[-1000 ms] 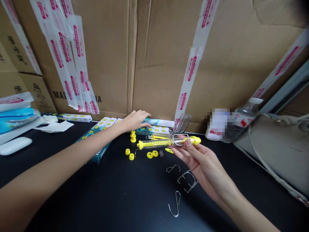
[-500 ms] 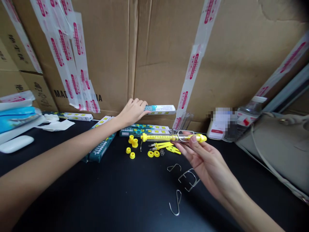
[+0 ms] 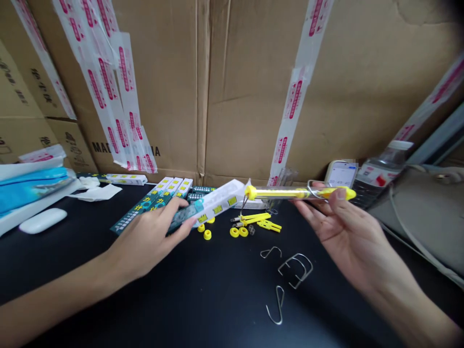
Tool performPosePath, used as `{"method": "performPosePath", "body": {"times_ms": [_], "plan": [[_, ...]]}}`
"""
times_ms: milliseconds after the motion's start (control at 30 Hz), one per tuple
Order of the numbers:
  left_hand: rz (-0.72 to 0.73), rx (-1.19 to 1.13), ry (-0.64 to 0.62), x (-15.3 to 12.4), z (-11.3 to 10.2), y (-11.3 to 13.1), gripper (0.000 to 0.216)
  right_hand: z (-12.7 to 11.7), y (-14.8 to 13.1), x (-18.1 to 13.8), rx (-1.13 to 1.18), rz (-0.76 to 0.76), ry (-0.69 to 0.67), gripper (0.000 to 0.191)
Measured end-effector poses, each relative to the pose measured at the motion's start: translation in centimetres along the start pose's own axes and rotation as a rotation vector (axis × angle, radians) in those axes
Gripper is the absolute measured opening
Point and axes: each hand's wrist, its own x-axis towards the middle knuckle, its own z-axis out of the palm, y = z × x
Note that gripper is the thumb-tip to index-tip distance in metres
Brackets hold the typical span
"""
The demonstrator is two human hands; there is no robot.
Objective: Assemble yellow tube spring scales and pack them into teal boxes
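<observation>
My right hand (image 3: 346,227) is closed on a clear tube with yellow ends (image 3: 290,193), a spring scale held level above the black table (image 3: 181,309), a wire loop at its right end. My left hand (image 3: 148,239) grips a long narrow box (image 3: 213,205), white and teal with yellow marks, its open end pointing at the tube's left tip. Below them on the table lie several small yellow rings (image 3: 239,232), yellow plastic parts (image 3: 259,221) and three bent wire hooks (image 3: 295,268).
More long boxes (image 3: 155,200) lie at the back against taped cardboard cartons (image 3: 203,87). A white pad (image 3: 42,220) and blue packs (image 3: 32,186) sit at the left. At the right stand a phone (image 3: 340,174), a water bottle (image 3: 380,169) and a grey bag (image 3: 427,217).
My left hand picked up a box from the back row and brought it toward me, up to the tube. My right hand raised the tube and shifted it right.
</observation>
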Motion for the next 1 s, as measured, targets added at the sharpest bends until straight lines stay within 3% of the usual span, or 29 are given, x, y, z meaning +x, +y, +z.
{"method": "performPosePath", "body": {"times_ms": [133, 267, 567, 767, 1000], "plan": [[0.216, 0.115, 0.123, -2.3, 0.5, -0.8, 0.044, -0.3, -0.1, 0.5, -0.019, -0.026, 0.035, 0.009], [0.295, 0.101, 0.108, -3.1, 0.2, -0.8, 0.038, -0.5, -0.1, 0.7, -0.046, -0.038, 0.042, 0.011], [0.225, 0.056, 0.171, -3.7, 1.3, -1.3, 0.035, 0.0, -0.4, 0.3, -0.035, 0.006, 0.034, 0.011], [0.175, 0.023, 0.152, -3.6, 0.9, -1.0, 0.034, 0.2, -0.5, 0.0, -0.030, 0.029, 0.036, 0.017], [0.164, 0.019, 0.160, -3.5, 0.7, -0.8, 0.035, 0.3, -0.8, 0.1, -0.012, 0.000, 0.076, 0.012]]}}
